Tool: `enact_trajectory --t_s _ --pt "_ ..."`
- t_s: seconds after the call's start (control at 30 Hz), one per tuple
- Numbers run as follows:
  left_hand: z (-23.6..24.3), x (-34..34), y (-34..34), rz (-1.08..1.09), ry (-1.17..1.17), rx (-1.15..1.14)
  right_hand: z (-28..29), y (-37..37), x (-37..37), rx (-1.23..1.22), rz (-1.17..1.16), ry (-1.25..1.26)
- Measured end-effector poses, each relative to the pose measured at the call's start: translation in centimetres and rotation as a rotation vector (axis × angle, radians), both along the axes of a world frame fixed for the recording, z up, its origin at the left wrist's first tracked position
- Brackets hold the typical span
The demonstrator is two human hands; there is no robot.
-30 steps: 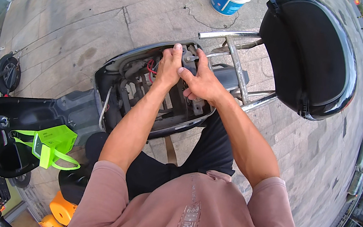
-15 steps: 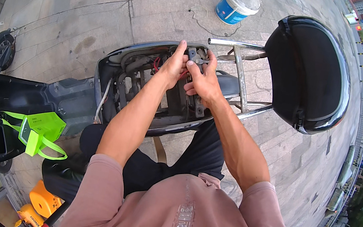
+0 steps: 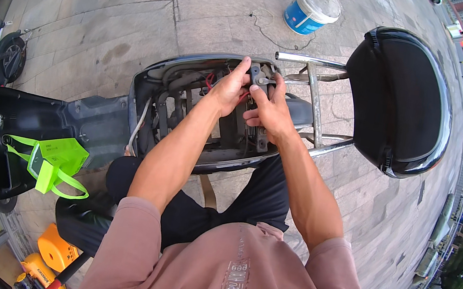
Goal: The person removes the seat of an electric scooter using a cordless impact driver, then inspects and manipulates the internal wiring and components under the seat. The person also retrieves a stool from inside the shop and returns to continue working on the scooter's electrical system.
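Observation:
An electric scooter's body (image 3: 137, 88) lies open before me with its seat off, showing a grimy cavity of frame bars and red wires (image 3: 210, 80). Over the cavity's right end, my right hand (image 3: 272, 114) pinches a small grey metal part (image 3: 264, 80) between thumb and forefinger, its other fingers curled loosely below. Close beside it is my left hand (image 3: 229, 93), thumb pointing up and fingers bent toward the same part. Whatever those left fingers grip is hidden behind the hand.
A chrome rear rack (image 3: 313, 97) carries a black padded backrest (image 3: 403, 103) on the right. Beyond the scooter stands a white-and-blue bucket (image 3: 308, 12) with a pole in it. A bright green bag (image 3: 58, 163) hangs at the front; orange equipment (image 3: 57, 247) sits lower left.
The whole scene has slid slightly to the right in the picture as my head moved. Both hands keep nearly the same place over the cavity, around the small metal part.

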State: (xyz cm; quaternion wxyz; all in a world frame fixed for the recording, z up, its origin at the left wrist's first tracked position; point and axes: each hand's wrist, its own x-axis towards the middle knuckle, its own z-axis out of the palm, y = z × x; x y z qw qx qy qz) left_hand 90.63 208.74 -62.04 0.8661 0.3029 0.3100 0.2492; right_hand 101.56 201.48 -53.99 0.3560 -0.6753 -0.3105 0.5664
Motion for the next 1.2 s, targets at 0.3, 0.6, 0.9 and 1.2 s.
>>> enact_trajectory --t_s 0.3,0.6,0.9,1.2 --pt "-0.2 -0.7 -0.4 0.028 -0.065 -0.053 -0.5 0.2 0.1 0.077 0.043 -0.177" --pt "0.3 -0.4 -0.2 0.023 -0.029 -0.084 -3.4 0.9 0.6 0.193 0.019 -0.305" --pt "0.0 -1.0 -0.1 -0.031 -0.005 -0.024 -0.5 -1.6 0.1 0.197 0.075 -0.168" --pt "0.5 -0.7 -1.2 0.161 0.249 0.039 1.9 -1.1 3.0 0.437 0.083 -0.169"
